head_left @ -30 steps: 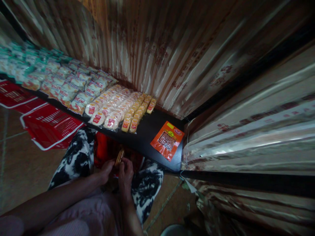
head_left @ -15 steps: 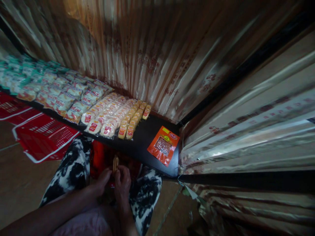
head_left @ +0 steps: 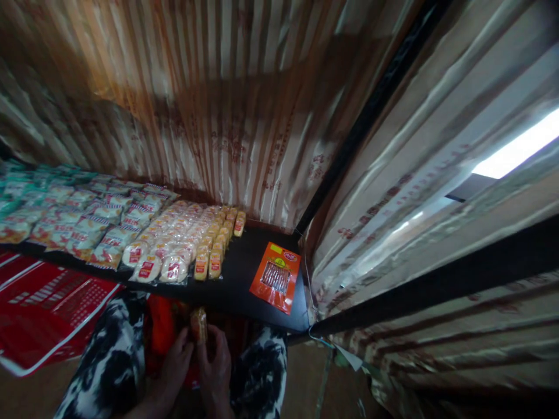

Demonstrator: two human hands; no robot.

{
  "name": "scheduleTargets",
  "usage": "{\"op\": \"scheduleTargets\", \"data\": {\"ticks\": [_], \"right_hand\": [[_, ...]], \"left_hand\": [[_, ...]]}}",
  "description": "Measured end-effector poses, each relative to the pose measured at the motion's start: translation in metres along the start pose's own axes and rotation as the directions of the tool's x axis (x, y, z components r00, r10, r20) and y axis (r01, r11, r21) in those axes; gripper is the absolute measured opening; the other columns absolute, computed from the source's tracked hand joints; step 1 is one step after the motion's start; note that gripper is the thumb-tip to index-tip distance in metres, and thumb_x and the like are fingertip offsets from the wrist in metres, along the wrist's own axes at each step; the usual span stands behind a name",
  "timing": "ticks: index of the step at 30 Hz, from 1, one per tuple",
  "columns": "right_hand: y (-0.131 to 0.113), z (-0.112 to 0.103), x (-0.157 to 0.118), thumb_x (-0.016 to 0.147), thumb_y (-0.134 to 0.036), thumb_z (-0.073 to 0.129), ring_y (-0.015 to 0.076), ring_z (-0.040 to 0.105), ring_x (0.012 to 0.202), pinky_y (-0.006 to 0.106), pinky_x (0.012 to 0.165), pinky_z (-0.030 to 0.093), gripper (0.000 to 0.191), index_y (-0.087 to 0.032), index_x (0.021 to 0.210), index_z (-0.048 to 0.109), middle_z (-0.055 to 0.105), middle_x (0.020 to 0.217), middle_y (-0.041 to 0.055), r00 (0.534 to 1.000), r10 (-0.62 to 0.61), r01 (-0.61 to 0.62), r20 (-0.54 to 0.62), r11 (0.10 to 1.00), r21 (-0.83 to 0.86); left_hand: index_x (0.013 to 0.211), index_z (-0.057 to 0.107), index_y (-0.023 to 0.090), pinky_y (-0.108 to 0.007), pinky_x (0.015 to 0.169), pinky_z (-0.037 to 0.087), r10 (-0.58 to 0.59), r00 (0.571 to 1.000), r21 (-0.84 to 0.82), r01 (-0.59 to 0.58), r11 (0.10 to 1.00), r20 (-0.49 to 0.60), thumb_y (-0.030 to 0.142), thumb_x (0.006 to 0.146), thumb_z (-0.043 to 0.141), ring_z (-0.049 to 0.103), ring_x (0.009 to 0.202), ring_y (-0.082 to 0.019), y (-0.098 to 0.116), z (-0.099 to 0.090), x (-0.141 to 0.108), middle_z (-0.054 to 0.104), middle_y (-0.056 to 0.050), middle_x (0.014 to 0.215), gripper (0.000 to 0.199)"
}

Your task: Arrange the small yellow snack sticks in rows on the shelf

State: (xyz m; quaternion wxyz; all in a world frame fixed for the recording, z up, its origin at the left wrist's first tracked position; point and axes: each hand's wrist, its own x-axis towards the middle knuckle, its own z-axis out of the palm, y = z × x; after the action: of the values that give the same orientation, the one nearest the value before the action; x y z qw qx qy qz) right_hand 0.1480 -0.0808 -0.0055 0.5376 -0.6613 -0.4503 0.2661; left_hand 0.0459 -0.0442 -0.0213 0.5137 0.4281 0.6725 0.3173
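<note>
Low in the view, over the lap, my right hand [head_left: 216, 359] holds a small wrapped yellow-brown snack [head_left: 200, 326] upright between thumb and fingers. My left hand [head_left: 178, 358] is just left of it, fingers bent; whether it touches the snack or holds anything is too dark to tell. Beyond the hands, similar yellow packs [head_left: 215, 263] stand in rows on a black shelf [head_left: 238, 291]. Left of them lie round white packs [head_left: 174, 267], then white bags [head_left: 111, 244] and green bags [head_left: 17, 180]. An orange-red packet [head_left: 276, 278] lies flat near the shelf's right end.
Red baskets [head_left: 56, 302] stand on the left below the shelf. Something bright red [head_left: 161, 326] sits between the knees under the shelf edge. A pleated curtain [head_left: 227, 116] hangs behind and to the right, with a black bar [head_left: 437, 297] at right.
The camera view has tilted up, so the shelf and goods sit lower. The snack stands higher between the hands, and my left fingers have shifted beside it.
</note>
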Motion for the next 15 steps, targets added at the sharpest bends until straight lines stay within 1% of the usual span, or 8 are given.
{"op": "scheduleTargets", "data": {"ticks": [3,7,10,15], "right_hand": [[-0.003,-0.006,0.008,0.084,-0.034,0.053,0.0190,0.067,0.088,0.026,0.076,0.054,0.024,-0.022,0.101,0.065,0.070,0.095,0.0060,0.999,-0.044,0.044,-0.028,0.999,0.004],[-0.008,-0.016,0.023,0.085,-0.033,0.051,0.0191,0.067,0.090,0.026,0.079,0.053,0.025,-0.021,0.104,0.064,0.070,0.098,0.0067,0.992,-0.105,0.103,-0.071,0.994,-0.028],[-0.013,-0.023,0.037,0.085,-0.033,0.051,0.0198,0.066,0.090,0.029,0.079,0.053,0.026,-0.021,0.104,0.064,0.069,0.098,0.0071,0.987,-0.131,0.125,-0.094,0.989,-0.074],[-0.020,-0.034,0.064,0.086,-0.032,0.049,0.0201,0.065,0.090,0.031,0.079,0.052,0.025,-0.022,0.104,0.063,0.069,0.098,0.0078,0.986,-0.145,0.131,-0.087,0.981,-0.146]], "left_hand": [[0.097,0.056,0.020,-0.038,0.100,0.042,-0.006,0.999,-0.045,0.008,0.999,0.031,0.034,0.063,0.052,0.055,0.115,-0.027,0.011,0.005,0.003,0.066,-0.008,0.111,0.037],[0.098,0.055,0.020,-0.039,0.103,0.039,0.092,0.993,-0.103,-0.084,0.991,0.071,0.042,0.060,0.049,0.054,0.115,-0.027,0.036,0.013,0.003,0.064,-0.009,0.115,0.044],[0.095,0.057,0.020,-0.040,0.102,0.040,0.166,0.983,-0.087,-0.159,0.983,0.082,0.042,0.061,0.050,0.056,0.111,-0.028,0.053,0.020,0.006,0.066,-0.009,0.111,0.041],[0.095,0.059,0.019,-0.038,0.096,0.044,0.271,0.955,-0.079,-0.263,0.961,0.116,0.039,0.066,0.051,0.060,0.105,-0.026,0.075,0.034,0.020,0.068,-0.008,0.105,0.036]]}}
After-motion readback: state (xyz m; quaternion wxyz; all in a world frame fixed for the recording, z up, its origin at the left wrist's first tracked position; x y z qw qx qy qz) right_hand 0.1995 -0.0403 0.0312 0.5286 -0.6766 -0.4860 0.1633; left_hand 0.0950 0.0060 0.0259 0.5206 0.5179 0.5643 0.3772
